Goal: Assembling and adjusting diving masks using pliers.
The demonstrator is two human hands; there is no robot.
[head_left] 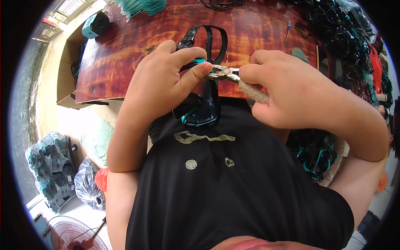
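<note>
My left hand [166,75] is closed around a glossy black piece with teal edging [203,110], whose exact kind I cannot make out. Its lower end hangs over the table's near edge, in front of my shirt. From the far end a black strap [224,41] loops over the tabletop, beside a dark ribbed buckle [189,36]. My right hand [287,85] grips metal pliers [225,71] with a tan cord-wrapped handle. The plier jaws meet the teal-edged part beside my left thumb; what they pinch is hidden by my fingers.
On the reddish-brown wooden table [125,50] are a teal-and-black boxy device [96,25], teal pieces [141,6] and a screwdriver [288,31]. Black items pile up [333,25] at the far right. Plastic-wrapped goods [50,166] and a fan [75,235] stand at lower left.
</note>
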